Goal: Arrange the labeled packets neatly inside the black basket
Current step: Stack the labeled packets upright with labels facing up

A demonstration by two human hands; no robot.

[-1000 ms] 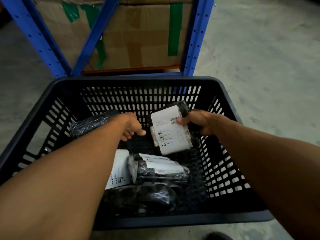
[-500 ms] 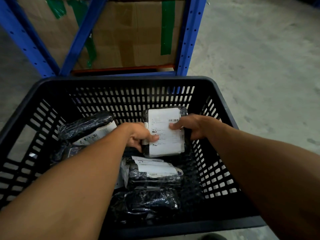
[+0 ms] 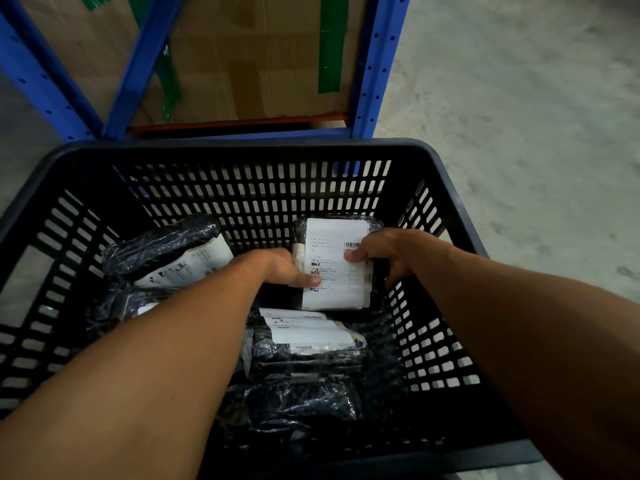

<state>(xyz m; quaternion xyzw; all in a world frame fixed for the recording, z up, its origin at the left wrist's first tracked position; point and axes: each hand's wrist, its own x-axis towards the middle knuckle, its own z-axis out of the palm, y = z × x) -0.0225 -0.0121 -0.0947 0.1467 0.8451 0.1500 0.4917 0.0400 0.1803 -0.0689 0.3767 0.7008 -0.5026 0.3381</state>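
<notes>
A black slotted basket (image 3: pixel 242 150) stands on the floor in front of me. Inside, at the far right corner, a dark plastic-wrapped packet with a white label (image 3: pixel 334 258) faces up. My left hand (image 3: pixel 280 268) grips its left edge, thumb on the label. My right hand (image 3: pixel 388 252) holds its right edge, thumb by the barcode. Another labeled packet (image 3: pixel 304 336) lies just in front of it, and a dark packet (image 3: pixel 298 403) lies nearer me. At the left a labeled packet (image 3: pixel 173 254) leans tilted on other packets.
A blue metal rack (image 3: pixel 370 71) with a taped cardboard box (image 3: pixel 249 57) stands right behind the basket's far wall. Grey concrete floor (image 3: pixel 519 116) spreads to the right. My forearms cover the basket's near left and near right parts.
The held packet went from tilted to square with the basket and moved toward the far right corner. My left hand came across from the left packets and took its left edge.
</notes>
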